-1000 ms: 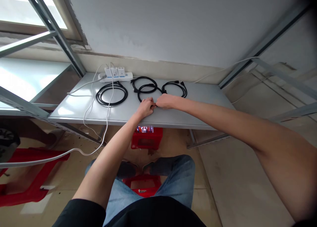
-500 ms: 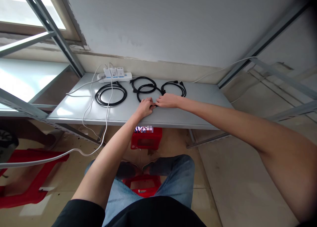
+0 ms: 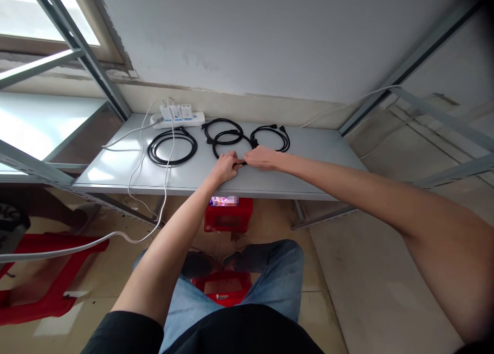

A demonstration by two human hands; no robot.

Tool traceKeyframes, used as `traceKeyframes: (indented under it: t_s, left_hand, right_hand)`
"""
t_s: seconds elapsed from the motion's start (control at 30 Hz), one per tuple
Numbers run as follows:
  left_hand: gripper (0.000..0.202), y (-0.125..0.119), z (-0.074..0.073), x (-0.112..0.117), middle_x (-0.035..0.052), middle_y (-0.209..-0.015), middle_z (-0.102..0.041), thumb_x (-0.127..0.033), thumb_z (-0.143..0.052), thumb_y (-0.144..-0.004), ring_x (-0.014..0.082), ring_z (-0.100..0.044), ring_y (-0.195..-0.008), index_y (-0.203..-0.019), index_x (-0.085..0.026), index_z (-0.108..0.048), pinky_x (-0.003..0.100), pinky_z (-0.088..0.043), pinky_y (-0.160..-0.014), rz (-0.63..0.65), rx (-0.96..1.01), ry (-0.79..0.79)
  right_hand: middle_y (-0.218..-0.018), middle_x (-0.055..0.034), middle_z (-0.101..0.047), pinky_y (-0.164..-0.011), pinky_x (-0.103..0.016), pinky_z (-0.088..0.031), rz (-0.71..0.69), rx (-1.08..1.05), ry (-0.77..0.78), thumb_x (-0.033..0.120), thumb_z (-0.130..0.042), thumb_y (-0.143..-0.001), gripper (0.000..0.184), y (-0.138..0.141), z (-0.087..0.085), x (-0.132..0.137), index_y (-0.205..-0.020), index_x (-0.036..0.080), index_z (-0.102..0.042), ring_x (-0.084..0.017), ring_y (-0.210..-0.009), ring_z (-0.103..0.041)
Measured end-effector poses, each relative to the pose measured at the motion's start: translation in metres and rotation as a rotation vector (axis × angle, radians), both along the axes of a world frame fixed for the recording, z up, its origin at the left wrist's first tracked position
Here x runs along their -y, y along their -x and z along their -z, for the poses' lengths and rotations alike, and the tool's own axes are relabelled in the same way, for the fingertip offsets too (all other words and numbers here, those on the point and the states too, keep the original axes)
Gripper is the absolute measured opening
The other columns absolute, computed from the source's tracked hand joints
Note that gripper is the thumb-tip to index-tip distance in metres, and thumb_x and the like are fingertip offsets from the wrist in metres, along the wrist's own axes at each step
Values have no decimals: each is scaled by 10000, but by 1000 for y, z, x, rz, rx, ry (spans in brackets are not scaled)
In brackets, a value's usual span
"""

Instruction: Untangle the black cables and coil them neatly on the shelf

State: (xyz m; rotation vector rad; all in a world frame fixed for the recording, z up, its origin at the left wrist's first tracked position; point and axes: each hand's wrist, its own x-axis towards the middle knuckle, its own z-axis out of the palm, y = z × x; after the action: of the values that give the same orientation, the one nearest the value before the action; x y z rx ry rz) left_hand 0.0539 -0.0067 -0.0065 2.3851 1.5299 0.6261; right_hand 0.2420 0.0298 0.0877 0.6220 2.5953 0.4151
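My left hand [image 3: 226, 167] and my right hand [image 3: 262, 158] meet at the front of the grey metal shelf [image 3: 320, 156]. Their fingertips close together on the lower arc of a coiled black power cable [image 3: 227, 144], which lies in two overlapping loops. The exact grip is partly hidden by my fingers. To the left lies a thicker black cable coil [image 3: 172, 147], and to the right a smaller black cable coil [image 3: 270, 137]. Neither hand touches those two coils.
A white power strip [image 3: 177, 119] with plugged-in adapters stands at the back left of the shelf, and white cords [image 3: 166, 189] hang over its front edge. Below the shelf are a red stool [image 3: 227, 217] and another red stool [image 3: 38, 243] on the tiled floor.
My hands stay together on the black cable with little visible movement. The whole scene shifts slightly in the view.
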Motion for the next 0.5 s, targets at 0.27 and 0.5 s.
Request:
traceKeyframes:
  t_s: [0.27, 0.5]
  left_hand:
    - [405, 0, -1, 1, 124, -1174, -673, -215, -554, -1037, 322, -621, -1193, -1319, -280, -836, 435, -443, -1005, 3, 6, 6]
    - [408, 0, -3, 3, 121, -1158, -666, -223, -551, -1041, 313, -621, -1186, -1336, -284, -827, 428, -444, -1011, 10, 3, -1]
  right_hand:
    - [-867, -125, -785, -650, -271, -458, 746, -697, 417, 122, -538, -982, 229, -4, 25, 9, -835, 135, -713, -191, -758, -703]
    - [-727, -61, -716, -459, -211, -321, 1081, -1040, 818, 136, -604, -974, 194, -8, 36, 7, -785, 143, -644, -92, -518, -558]
